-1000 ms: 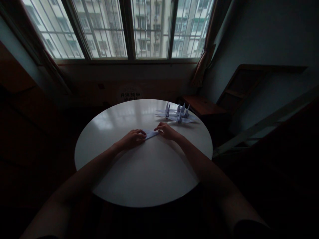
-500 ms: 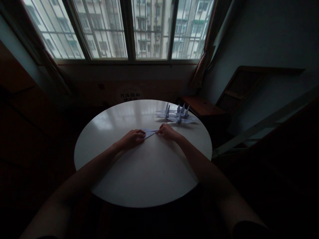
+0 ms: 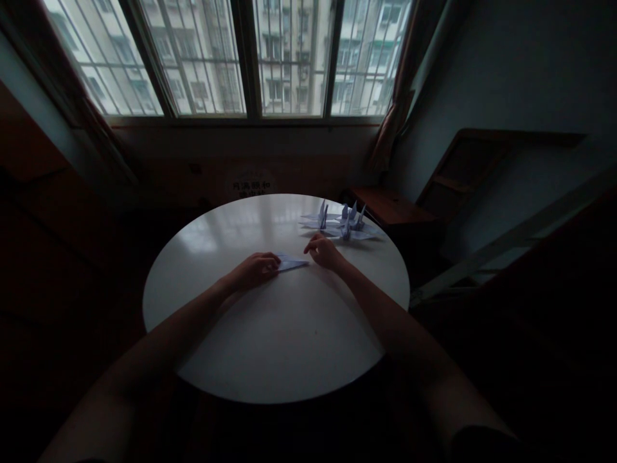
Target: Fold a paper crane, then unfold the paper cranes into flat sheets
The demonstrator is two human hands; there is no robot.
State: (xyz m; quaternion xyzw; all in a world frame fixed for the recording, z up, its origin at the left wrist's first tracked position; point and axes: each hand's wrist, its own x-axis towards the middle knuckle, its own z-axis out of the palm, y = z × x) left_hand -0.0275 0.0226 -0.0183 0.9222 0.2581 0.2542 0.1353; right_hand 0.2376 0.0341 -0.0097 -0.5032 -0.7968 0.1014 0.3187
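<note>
A folded piece of pale paper (image 3: 292, 262) lies flat on the round white table (image 3: 270, 341), its point aimed right. My left hand (image 3: 255, 269) rests on the paper's left end, fingers curled down and pressing it. My right hand (image 3: 324, 251) hovers just right of the paper's tip, fingers loosely curled, apart from the paper and holding nothing I can see. Several finished paper cranes (image 3: 341, 222) stand behind the right hand near the table's far right edge.
A barred window (image 3: 250, 58) fills the back wall, with a curtain (image 3: 396, 109) at its right. A dark wooden side table (image 3: 390, 207) and a leaning frame (image 3: 463, 173) stand right of the round table. The room is dim.
My right hand has slid off the paper's right tip and lifted slightly to the right. The left hand stays pressed on the paper, which has not moved.
</note>
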